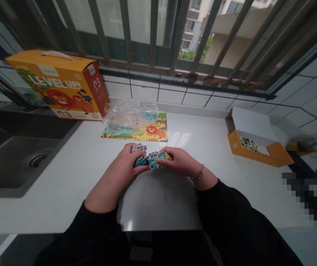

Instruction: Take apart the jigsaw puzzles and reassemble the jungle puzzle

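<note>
Many small colourful jigsaw puzzle pieces (154,159) are bunched together on the white counter, in the middle of the view. My left hand (129,160) curls round the left side of the bunch, its thumb at the near edge and fingers on the far side. From the right, my right hand (176,159) closes on the other end of the same pieces. Some pieces show between the two hands; others are hidden under the fingers. Just beyond lies a bright picture sheet (161,129) with lions, partly covered by a crumpled clear plastic bag (130,112).
An orange carton (64,88) with a white handle stands at the back left beside the dark sink (6,155). On the right, an open orange box (254,157) holds more pieces. Window bars and a tiled wall bound the white counter (203,140) at the back.
</note>
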Available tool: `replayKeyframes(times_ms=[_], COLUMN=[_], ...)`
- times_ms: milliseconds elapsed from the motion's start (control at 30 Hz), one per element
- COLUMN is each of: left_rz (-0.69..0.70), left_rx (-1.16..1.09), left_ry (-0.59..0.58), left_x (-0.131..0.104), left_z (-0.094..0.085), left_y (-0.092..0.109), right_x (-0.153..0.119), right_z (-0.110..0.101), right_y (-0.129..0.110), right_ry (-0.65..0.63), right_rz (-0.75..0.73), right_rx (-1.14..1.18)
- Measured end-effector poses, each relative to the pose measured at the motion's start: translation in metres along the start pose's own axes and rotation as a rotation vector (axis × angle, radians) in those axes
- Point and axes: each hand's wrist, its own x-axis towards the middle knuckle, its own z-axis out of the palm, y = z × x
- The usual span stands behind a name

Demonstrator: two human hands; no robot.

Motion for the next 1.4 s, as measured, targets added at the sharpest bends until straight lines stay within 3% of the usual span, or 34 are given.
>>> replayKeyframes(times_ms=[133, 300, 467, 600, 700, 800, 900, 1067, 1233, 1400], left_rz=[-0.015, -0.027, -0.058, -0.067, -0.061, -0.049, -0.042, -0.034, -0.075, -0.071], left_rx=[0.025, 0.053, 0.046, 0.051, 0.054, 0.041, 0.040, 0.053, 0.054, 0.051], left_ry=[-0.002, 0.016, 0.037, 0.042, 0.030, 0.039, 0.052, 0.043, 0.015, 0.021], left_x=[-0.003, -0.004, -0.004, -0.004, -0.004, -0.004, -0.003, -0.002, -0.001, -0.001], left_z=[-0.004, -0.006, -0.007, -0.008, -0.008, -0.008, -0.008, -0.007, -0.008, -0.009], left_y=[0.003, 0.001, -0.002, -0.004, -0.004, -0.005, -0.007, -0.010, -0.008, -0.007], right_x=[-0.001, 0.000, 0.000, 0.001, 0.002, 0.003, 0.002, -0.009, -0.033, -0.042], right_z=[-0.013, -0.012, -0.012, -0.009, -0.003, 0.001, 0.002, -0.001, -0.017, -0.034], right_y=[0.006, 0.018, 0.029, 0.028, 0.023, 0.018, 0.019, 0.035, 0.063, 0.078], right_ry=[0.074, 0.241, 0.412, 0.474, 0.447, 0.328, 0.250, 0.223, 0.307, 0.397], right_rz=[0.098, 0.181, 0.160, 0.026, -0.095, -0.167, -0.190, -0.178, -0.081, -0.091], right_rx=[-0.117, -0.263, -0.355, -0.385, -0.378, -0.356, -0.349, -0.340, -0.315, -0.392])
